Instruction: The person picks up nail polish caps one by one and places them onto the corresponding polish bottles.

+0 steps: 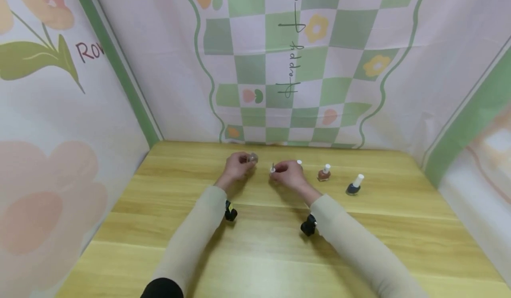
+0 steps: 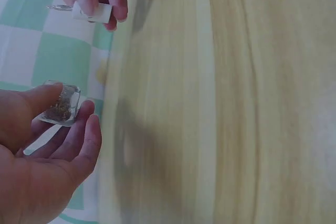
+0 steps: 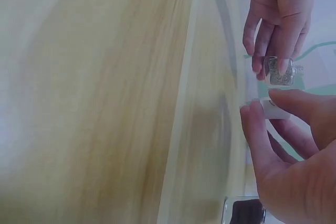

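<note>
My left hand [image 1: 235, 166] holds a small square glass nail polish bottle [image 2: 62, 104] between thumb and fingers. Its contents look glittery, and no cap is on its neck. To the right, my right hand [image 1: 290, 174] pinches a white nail polish cap [image 2: 101, 13], with the thin brush [image 2: 59, 8] sticking out of it. Cap and bottle are apart, both held above the far part of the wooden table [image 1: 263, 245]. In the right wrist view the cap [image 3: 274, 109] shows between thumb and fingertips, while the brush is hidden there.
Right of my right hand stand a reddish-brown nail polish bottle [image 1: 324, 174] and a dark one [image 1: 353, 188], both white-capped. Another white cap [image 1: 299, 162] peeks out behind that hand. A checkered green and white cloth [image 1: 279, 67] hangs along the table's far edge.
</note>
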{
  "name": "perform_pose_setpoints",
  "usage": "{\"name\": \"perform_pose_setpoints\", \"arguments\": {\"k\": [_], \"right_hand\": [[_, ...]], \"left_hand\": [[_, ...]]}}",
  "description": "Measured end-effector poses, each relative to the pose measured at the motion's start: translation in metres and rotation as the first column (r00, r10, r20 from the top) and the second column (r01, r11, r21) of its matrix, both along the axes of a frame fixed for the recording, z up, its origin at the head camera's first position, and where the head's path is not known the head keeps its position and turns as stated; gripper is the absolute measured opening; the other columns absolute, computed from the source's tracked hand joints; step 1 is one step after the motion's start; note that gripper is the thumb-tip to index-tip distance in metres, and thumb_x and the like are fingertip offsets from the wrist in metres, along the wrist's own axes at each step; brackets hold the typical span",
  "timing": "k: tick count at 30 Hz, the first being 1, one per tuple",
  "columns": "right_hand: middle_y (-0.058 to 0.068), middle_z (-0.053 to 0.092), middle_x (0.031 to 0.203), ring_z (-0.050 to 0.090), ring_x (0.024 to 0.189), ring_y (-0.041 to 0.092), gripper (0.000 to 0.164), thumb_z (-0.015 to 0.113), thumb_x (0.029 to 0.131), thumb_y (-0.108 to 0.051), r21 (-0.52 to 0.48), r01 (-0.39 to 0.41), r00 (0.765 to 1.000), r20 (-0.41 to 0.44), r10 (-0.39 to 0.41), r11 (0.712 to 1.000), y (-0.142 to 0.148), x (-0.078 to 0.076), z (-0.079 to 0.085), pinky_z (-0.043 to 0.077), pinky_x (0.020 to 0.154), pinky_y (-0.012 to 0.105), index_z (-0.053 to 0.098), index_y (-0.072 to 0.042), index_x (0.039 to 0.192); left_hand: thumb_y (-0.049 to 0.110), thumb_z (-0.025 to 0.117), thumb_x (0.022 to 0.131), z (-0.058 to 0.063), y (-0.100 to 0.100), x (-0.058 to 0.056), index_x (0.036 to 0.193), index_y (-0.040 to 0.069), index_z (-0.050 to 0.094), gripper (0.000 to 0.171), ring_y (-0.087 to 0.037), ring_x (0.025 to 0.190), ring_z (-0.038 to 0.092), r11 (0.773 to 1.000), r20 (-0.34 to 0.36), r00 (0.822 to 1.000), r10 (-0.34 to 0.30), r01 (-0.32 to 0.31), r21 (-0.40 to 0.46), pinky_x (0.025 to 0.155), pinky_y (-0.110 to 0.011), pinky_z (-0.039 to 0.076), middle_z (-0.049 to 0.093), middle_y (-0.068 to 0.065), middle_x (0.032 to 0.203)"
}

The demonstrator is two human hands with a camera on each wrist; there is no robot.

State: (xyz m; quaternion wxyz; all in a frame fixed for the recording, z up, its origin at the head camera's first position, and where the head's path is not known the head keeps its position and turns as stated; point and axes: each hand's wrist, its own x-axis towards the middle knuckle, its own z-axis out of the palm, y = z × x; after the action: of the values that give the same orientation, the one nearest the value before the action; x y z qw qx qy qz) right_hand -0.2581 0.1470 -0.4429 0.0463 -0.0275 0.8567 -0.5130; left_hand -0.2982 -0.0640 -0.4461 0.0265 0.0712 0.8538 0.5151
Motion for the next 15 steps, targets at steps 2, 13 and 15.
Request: {"name": "perform_pose_setpoints", "arguments": {"k": [2,13,15], "right_hand": [[0.021,0.072,0.109,0.071,0.092,0.026,0.028,0.075,0.090,-0.005,-0.008,-0.025,1.000,-0.012,0.025,1.000,0.001,0.003,0.001,0.061,0.080,0.033,0.069,0.006,0.115],[0.016,0.072,0.104,0.070,0.089,0.023,0.023,0.073,0.093,-0.006,0.025,-0.098,0.992,-0.072,0.100,0.995,0.008,0.020,0.010,0.061,0.083,0.037,0.070,0.003,0.114],[0.016,0.072,0.104,0.069,0.089,0.023,0.024,0.074,0.092,-0.007,0.035,-0.102,0.991,-0.082,0.104,0.994,0.010,0.022,0.012,0.061,0.082,0.036,0.070,0.003,0.114]], "left_hand": [[0.013,0.073,0.095,0.001,-0.002,0.003,0.117,0.001,0.070,0.025,-0.025,0.096,0.067,0.999,-0.010,1.000,-0.021,0.021,0.024,0.078,-0.031,0.060,0.071,-0.014,0.111],[0.017,0.075,0.094,0.007,-0.009,0.015,0.119,0.005,0.072,0.028,-0.026,0.105,0.066,0.995,-0.034,0.995,-0.090,0.091,0.034,0.090,-0.036,0.058,0.071,-0.012,0.117],[0.017,0.075,0.095,0.008,-0.010,0.017,0.119,0.004,0.072,0.028,-0.028,0.107,0.067,0.995,-0.040,0.995,-0.094,0.095,0.026,0.091,-0.036,0.058,0.070,-0.013,0.120]]}}
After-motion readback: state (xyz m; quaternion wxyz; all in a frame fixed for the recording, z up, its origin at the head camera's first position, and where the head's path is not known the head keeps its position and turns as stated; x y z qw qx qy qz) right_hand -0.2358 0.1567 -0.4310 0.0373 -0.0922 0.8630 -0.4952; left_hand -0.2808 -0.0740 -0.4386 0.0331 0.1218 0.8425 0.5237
